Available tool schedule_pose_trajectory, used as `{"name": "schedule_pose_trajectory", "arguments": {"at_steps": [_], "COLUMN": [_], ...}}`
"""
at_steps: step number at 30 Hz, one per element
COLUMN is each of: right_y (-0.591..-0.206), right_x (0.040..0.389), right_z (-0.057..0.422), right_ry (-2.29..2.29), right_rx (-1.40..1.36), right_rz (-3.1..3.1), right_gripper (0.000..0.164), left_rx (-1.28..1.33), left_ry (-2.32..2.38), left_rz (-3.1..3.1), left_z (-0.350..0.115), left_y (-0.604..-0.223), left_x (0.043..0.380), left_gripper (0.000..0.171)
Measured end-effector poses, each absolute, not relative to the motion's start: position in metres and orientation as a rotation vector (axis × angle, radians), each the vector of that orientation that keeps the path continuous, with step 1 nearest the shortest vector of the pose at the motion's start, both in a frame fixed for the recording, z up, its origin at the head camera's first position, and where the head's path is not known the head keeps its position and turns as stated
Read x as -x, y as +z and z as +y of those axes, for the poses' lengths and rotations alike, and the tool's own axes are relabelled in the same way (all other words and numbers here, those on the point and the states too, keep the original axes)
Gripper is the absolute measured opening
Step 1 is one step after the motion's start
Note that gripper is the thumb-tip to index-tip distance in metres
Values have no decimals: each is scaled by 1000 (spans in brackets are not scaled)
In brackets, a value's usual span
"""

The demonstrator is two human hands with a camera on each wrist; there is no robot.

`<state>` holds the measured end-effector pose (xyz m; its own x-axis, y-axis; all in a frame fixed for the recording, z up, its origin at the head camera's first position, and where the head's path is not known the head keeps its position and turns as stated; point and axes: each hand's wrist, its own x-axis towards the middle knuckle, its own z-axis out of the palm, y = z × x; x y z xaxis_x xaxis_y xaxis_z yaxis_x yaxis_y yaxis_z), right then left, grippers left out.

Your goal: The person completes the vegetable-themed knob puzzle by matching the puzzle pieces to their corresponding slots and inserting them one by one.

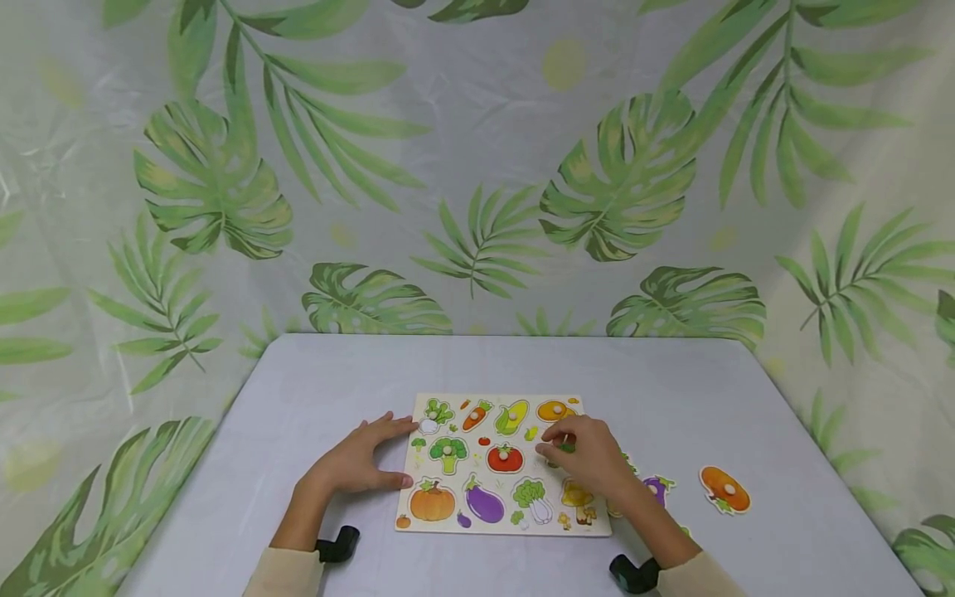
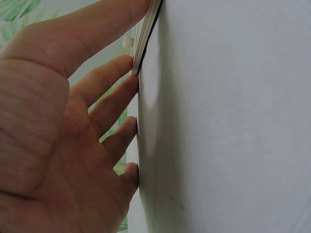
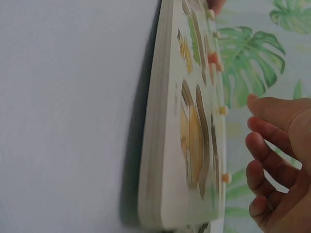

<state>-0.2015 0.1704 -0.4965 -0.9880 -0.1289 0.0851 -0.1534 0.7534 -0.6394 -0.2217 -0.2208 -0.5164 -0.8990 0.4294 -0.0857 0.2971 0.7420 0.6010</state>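
Note:
A wooden vegetable peg puzzle board lies on the table. My left hand rests at its left edge, thumb and fingers spread; in the left wrist view the fingertips meet the board's side. Over the board's right part hovers my right hand, covering part of a green picture there. The right wrist view shows that hand with fingers loosely bent, apart from the pegs and with nothing visible between thumb and fingers. Tomato, broccoli and eggplant pieces are among those on the board.
Right of the board lie loose pieces, partly behind the right forearm: a purple one and, farther right, an orange one with a green leaf. A white cloth covers the table. Behind it hangs a leaf-print curtain.

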Motion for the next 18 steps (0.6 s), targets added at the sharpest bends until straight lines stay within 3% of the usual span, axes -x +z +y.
{"name": "schedule_pose_trajectory", "arguments": {"at_steps": [18], "right_y": [-496], "right_x": [199], "right_z": [222], "right_ry": [939], "right_rx": [-228], "right_rz": [-2874], "right_gripper": [6], "left_rx": [-563], "left_ry": [890], "left_rz": [2724], "left_z": [-221], "left_y": [-517], "left_x": [221], "left_gripper": [85]}}
